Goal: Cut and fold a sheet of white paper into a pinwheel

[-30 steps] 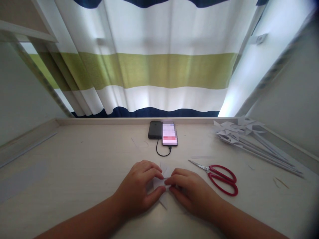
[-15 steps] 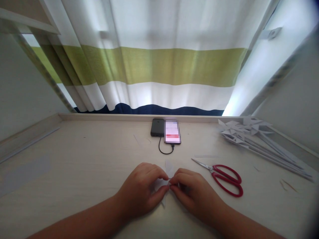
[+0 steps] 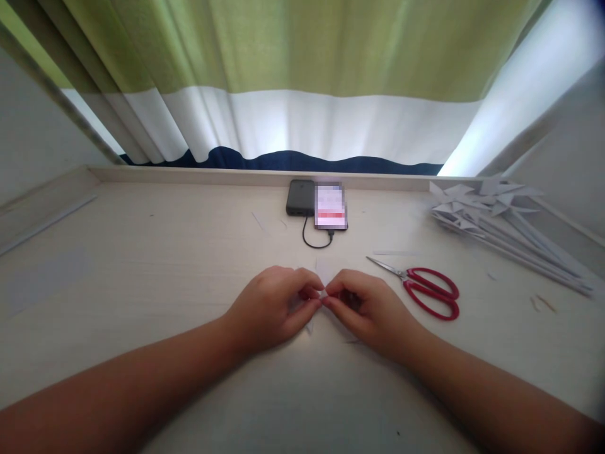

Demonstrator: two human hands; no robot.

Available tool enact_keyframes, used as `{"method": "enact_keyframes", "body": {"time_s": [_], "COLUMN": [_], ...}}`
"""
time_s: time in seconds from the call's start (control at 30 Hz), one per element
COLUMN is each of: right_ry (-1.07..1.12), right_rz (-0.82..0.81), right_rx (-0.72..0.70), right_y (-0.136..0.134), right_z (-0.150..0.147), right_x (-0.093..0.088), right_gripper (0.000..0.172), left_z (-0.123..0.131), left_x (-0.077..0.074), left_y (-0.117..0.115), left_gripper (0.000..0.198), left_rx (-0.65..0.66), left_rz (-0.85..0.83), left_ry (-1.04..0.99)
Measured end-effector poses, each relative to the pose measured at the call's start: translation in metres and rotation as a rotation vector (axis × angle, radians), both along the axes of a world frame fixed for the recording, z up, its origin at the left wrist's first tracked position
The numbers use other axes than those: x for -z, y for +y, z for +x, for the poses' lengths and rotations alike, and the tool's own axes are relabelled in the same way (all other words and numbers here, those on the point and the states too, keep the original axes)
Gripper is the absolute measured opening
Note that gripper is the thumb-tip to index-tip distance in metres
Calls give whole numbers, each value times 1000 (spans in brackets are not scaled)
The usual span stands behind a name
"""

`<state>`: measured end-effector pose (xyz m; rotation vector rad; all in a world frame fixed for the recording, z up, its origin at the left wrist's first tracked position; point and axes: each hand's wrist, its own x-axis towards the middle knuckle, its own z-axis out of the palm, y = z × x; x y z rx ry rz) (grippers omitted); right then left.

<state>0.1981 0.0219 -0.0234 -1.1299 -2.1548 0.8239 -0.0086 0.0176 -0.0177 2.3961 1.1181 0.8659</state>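
My left hand (image 3: 276,306) and my right hand (image 3: 366,306) meet at the middle of the pale wooden table (image 3: 142,265). Both pinch a small piece of white folded paper (image 3: 323,277) between thumb and fingers. Most of the paper is hidden under the fingers; one point sticks up behind them and another edge shows below. The hands rest on the tabletop with fingertips touching.
Red-handled scissors (image 3: 420,287) lie just right of my right hand. A phone (image 3: 330,205) is cabled to a dark power bank (image 3: 300,197) at the far edge. A pile of white paper pinwheels on sticks (image 3: 496,221) lies at the far right. A striped curtain (image 3: 302,94) hangs behind.
The camera has tilted down, so everything sits higher in view. My fingertips have drawn closer together over the paper, covering more of it.
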Motion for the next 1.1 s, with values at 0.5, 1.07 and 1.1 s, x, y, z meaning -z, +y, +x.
{"method": "enact_keyframes", "body": {"time_s": [0.5, 1.07, 1.1], "right_ry": [11, 14, 17], "right_rz": [239, 298, 283], "right_rx": [-75, -122, -112], "right_y": [-3, -4, -4], "right_z": [4, 3, 3], "right_x": [-7, -11, -10], "right_gripper": [22, 17, 18], "left_z": [2, 1, 2], "left_x": [0, 0, 0], "left_y": [-1, -2, -2], "left_gripper": [22, 23, 22], "left_rx": [-2, 9, 13], "left_rz": [-180, -170, -168], "left_ry": [-183, -210, -208]}}
